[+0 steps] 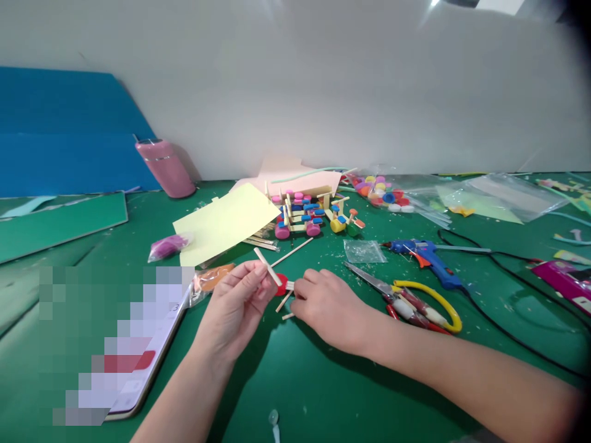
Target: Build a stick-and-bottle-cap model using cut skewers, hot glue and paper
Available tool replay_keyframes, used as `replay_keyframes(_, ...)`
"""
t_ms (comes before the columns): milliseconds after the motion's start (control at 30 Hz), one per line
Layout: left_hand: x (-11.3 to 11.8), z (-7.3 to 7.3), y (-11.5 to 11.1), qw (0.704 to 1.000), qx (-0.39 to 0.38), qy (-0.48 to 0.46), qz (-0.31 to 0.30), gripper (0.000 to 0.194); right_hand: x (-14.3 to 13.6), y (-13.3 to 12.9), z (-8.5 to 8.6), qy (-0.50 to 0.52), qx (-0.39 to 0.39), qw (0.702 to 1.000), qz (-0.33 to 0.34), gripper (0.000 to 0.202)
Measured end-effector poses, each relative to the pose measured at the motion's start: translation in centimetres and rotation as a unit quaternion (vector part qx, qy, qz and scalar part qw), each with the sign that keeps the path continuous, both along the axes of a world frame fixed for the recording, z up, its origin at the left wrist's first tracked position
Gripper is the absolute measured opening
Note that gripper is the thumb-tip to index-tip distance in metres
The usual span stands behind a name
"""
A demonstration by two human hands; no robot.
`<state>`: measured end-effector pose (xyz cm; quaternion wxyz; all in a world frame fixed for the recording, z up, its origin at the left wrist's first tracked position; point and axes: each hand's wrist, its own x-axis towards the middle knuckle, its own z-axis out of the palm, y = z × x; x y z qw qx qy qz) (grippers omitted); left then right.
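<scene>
My left hand pinches a short pale wooden stick between thumb and fingers, raised and tilted above the table. To its right, my right hand is closed, its fingers curled over the ends of several thin wooden sticks. How many of these it grips is hidden by the fingers. A red bottle cap shows between the two hands, partly covered by the left fingertips. Behind them, another thin stick slants over the green table. Small cap-wheeled stick models stand farther back.
Right of my hands lie scissors, yellow-handled pliers and a blue glue gun with a black cord. A phone lies at left, near yellow paper. A pink tumbler leans by the wall; bagged caps sit behind.
</scene>
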<state>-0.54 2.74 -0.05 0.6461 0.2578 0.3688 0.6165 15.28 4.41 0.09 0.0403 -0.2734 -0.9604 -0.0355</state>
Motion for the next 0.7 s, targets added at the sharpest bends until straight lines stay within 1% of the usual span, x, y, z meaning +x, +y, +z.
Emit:
replay_keyframes(133,0.0,0.0,-0.1,1.0,-0.003,0.003,-0.006,0.013,0.3,-1.4,0.0,-0.036,-0.014,0.999,0.029,0.014)
replay_keyframes(267,0.1,-0.3,-0.1,1.0,-0.001,0.007,-0.011,0.012,-0.1,-3.4,0.0,-0.085,-0.026,0.996,0.032,0.012)
replay_keyframes(333,0.2,-0.5,0.0,1.0,-0.002,0.012,-0.013,0.012,-0.5,-3.9,0.2,-0.119,-0.04,0.992,0.03,0.012)
replay_keyframes(400,0.3,-0.6,-0.1,1.0,-0.004,0.018,-0.015,0.012,-0.6,-4.0,0.7,-0.137,-0.059,0.988,0.045,0.013)
replay_keyframes(467,0.3,-0.7,-0.1,1.0,-0.008,0.024,-0.017,0.012,-0.2,-3.5,1.4,-0.12,-0.093,0.987,0.056,0.014)
replay_keyframes(500,0.3,-0.7,-0.1,0.999,-0.01,0.026,-0.015,0.012,0.3,-3.2,1.8,-0.093,-0.121,0.987,0.054,0.013)
replay_keyframes(533,0.3,-0.8,-0.1,0.999,-0.013,0.03,-0.015,0.012,0.9,-2.8,2.2,-0.048,-0.161,0.985,0.038,0.011)
replay_keyframes(567,0.3,-0.8,-0.2,0.999,-0.017,0.033,-0.016,0.012,1.5,-2.5,2.5,0.012,-0.21,0.978,0.005,0.009)
replay_keyframes(600,0.3,-0.8,-0.2,0.999,-0.02,0.035,-0.021,0.012,2.2,-2.1,2.7,0.09,-0.269,0.958,-0.03,0.01)
replay_keyframes(633,0.4,-0.9,-0.3,0.999,-0.023,0.037,-0.027,0.013,2.9,-1.7,2.9,0.172,-0.33,0.926,-0.069,0.009)
replay_keyframes(700,0.7,-0.9,-0.4,0.998,-0.027,0.039,-0.049,0.014,4.0,-0.9,2.7,0.312,-0.434,0.834,-0.135,0.005)
